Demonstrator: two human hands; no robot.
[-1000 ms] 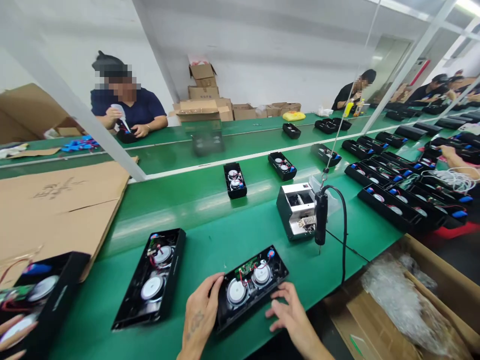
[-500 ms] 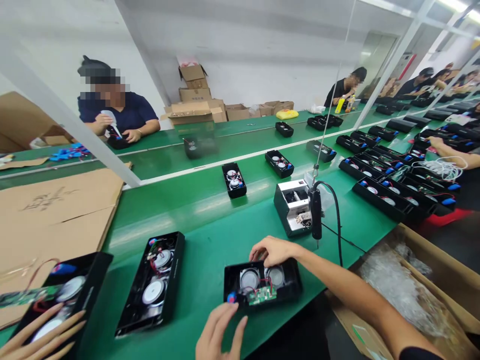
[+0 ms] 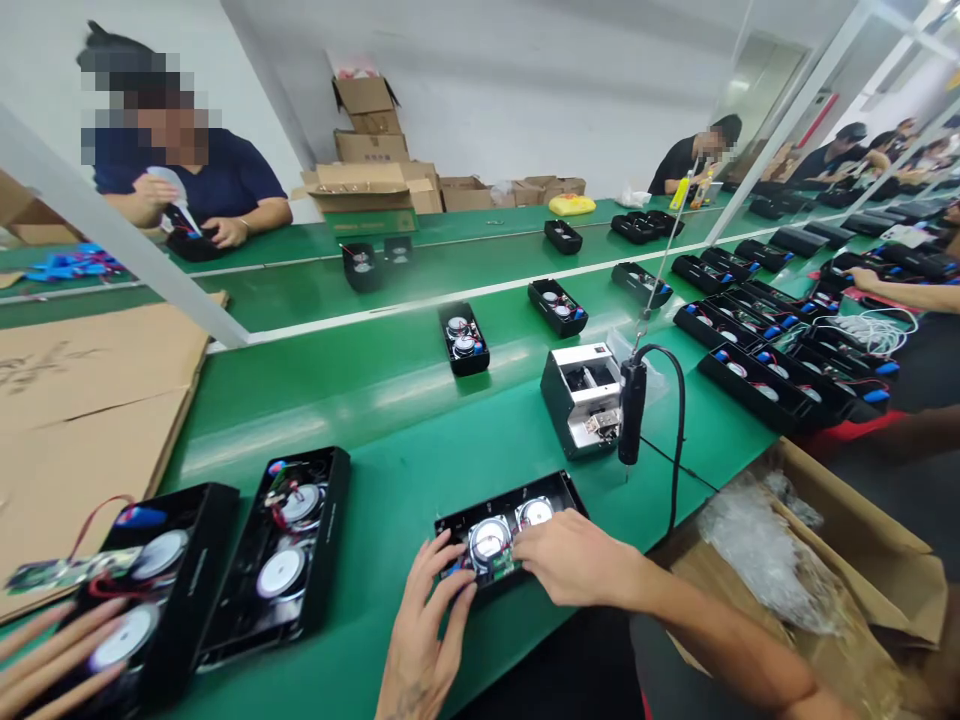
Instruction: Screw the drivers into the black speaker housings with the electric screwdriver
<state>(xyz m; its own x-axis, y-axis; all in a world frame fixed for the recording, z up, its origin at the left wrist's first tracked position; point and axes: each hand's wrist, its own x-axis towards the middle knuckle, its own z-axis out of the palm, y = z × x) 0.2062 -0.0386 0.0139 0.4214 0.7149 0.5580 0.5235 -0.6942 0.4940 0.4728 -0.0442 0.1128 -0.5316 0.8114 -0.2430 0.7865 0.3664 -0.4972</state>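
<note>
A black speaker housing (image 3: 457, 520) lies on the green bench in front of me. Two round silver speakers (image 3: 489, 540) sit inside it, and a green circuit board (image 3: 501, 566) runs along its near side. Curled over the left end, my left hand (image 3: 429, 615) grips the housing beside a small blue part (image 3: 454, 568). My right hand (image 3: 574, 560) is closed at the right part of the board, fingertips pinched on its edge and partly hidden. An electric screwdriver (image 3: 632, 412) hangs on a wire behind my right hand, next to a screw feeder (image 3: 581, 400).
Left of me stand two more open housings (image 3: 281, 560), (image 3: 169, 590); a co-worker's hand (image 3: 67, 650) rests on the nearer one. Cardboard (image 3: 97, 380) lies at left. Many housings (image 3: 757, 385) crowd the right. A box of plastic bags (image 3: 780, 550) stands below the bench edge.
My right hand has come from the housing's far edge down onto the circuit board. My left hand has moved up onto the left end. The view has shifted slightly.
</note>
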